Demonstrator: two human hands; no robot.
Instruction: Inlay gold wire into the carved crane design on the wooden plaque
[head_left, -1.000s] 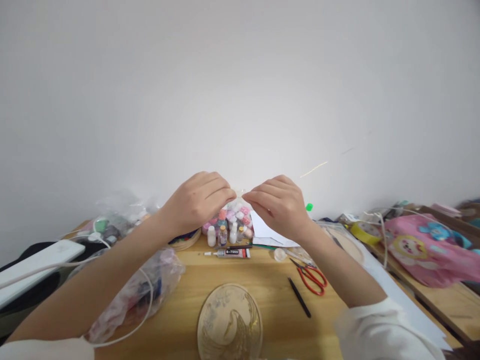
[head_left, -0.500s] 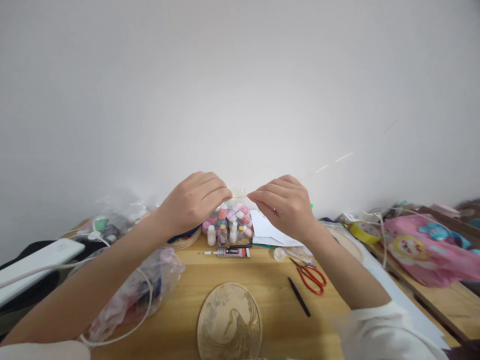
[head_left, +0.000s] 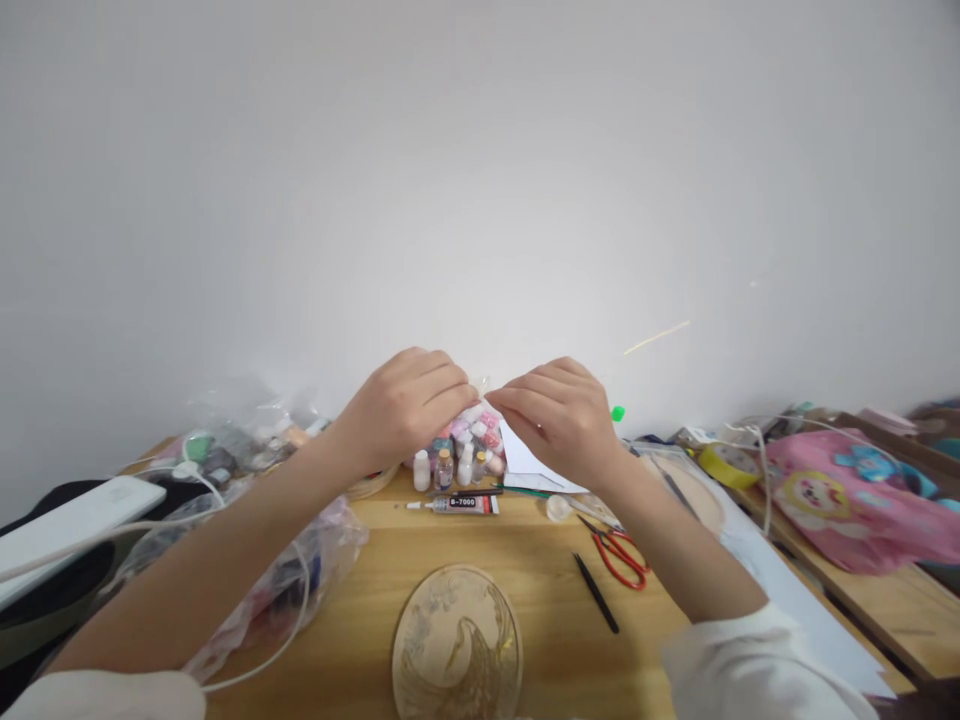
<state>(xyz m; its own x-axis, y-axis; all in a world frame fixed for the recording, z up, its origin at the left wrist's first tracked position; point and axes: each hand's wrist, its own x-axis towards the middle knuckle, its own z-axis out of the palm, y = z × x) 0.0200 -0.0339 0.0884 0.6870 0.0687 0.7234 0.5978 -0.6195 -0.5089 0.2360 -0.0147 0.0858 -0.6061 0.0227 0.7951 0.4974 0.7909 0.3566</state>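
Both hands are pinching a small clear bead (head_left: 481, 384) between left hand (head_left: 405, 405) and right hand (head_left: 559, 415), hovering above the cluttered table (head_left: 540, 560).

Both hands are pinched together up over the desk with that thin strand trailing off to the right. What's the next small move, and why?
Probably draw the right hand slowly rightward to take up slack. The fingertips nearly meet the left hand around something too small to identify, and the thin strand floats loose toward the right.
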